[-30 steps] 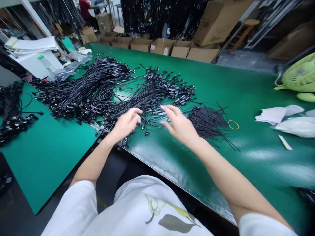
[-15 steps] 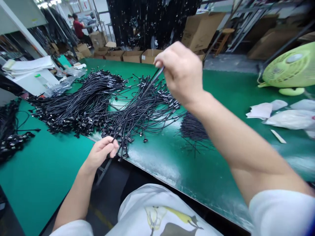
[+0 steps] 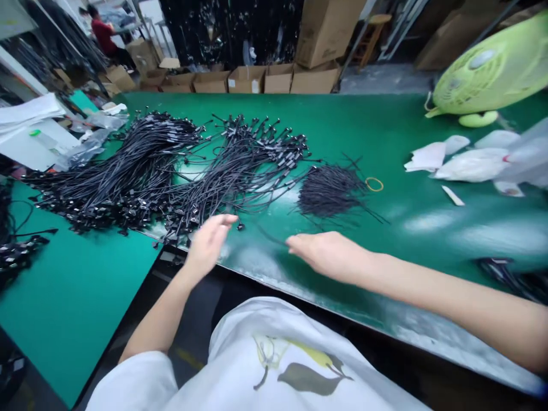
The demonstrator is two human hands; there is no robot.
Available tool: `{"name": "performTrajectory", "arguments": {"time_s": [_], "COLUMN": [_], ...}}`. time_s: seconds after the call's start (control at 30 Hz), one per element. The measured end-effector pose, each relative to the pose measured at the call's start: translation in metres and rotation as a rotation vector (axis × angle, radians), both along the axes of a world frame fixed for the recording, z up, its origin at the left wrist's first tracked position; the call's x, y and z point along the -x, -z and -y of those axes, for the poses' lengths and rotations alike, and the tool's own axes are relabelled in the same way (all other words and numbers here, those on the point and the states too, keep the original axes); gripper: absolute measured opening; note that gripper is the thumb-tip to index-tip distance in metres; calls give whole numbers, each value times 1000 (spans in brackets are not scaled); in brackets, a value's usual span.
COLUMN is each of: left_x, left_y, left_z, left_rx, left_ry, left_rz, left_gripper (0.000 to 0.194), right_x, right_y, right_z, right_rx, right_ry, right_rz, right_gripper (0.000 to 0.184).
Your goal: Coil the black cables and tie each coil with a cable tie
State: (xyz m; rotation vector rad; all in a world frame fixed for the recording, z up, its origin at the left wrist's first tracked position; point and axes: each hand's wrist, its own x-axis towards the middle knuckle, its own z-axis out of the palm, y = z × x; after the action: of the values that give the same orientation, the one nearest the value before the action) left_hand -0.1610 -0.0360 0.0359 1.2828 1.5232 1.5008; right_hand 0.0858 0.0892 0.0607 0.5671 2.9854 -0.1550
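My left hand (image 3: pixel 209 242) reaches forward over the near edge of the green table (image 3: pixel 385 128), fingers stretched out, its tips touching the end of a heap of thin black cables with small connectors (image 3: pixel 240 165). My right hand (image 3: pixel 327 254) lies low over the table, fingers extended to the left and slightly blurred. One loose black cable (image 3: pixel 269 234) lies at its fingertips; neither hand grips anything. A bigger cable heap (image 3: pixel 124 171) lies further left. A small bundle of short black ties (image 3: pixel 329 188) sits beyond my right hand.
A yellow rubber band (image 3: pixel 374 184) lies by the ties. White papers and bags (image 3: pixel 466 162) and a green fan (image 3: pixel 492 65) are at right. A dark cable bunch (image 3: pixel 509 277) lies near my right forearm. Cardboard boxes (image 3: pixel 248 80) line the far edge. A person in red (image 3: pixel 103 34) works far off.
My right hand, raised and pinching a cable half a second ago, has come down to the table with nothing in it. My left hand has let go and reached forward.
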Motion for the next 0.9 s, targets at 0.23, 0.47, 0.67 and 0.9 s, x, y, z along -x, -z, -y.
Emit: {"name": "performTrajectory", "arguments": {"time_s": [0.23, 0.47, 0.67, 0.9], "left_x": [-55, -12, -50, -96], "left_y": [5, -27, -7, 5], "left_z": [-10, -19, -36, -27], "left_rx": [256, 11, 67, 233], "left_ry": [536, 89, 161, 518], "left_rz": [627, 1136, 514, 463], "left_gripper": [27, 29, 25, 32], "right_x": [-38, -89, -64, -29], "right_y": [-16, 38, 17, 0], "right_z": [-42, -48, 18, 1], "right_rx": [63, 42, 3, 427], "right_ry": [128, 231, -38, 157], "right_rz": [-250, -501, -280, -725], "right_gripper": [30, 35, 27, 19]}}
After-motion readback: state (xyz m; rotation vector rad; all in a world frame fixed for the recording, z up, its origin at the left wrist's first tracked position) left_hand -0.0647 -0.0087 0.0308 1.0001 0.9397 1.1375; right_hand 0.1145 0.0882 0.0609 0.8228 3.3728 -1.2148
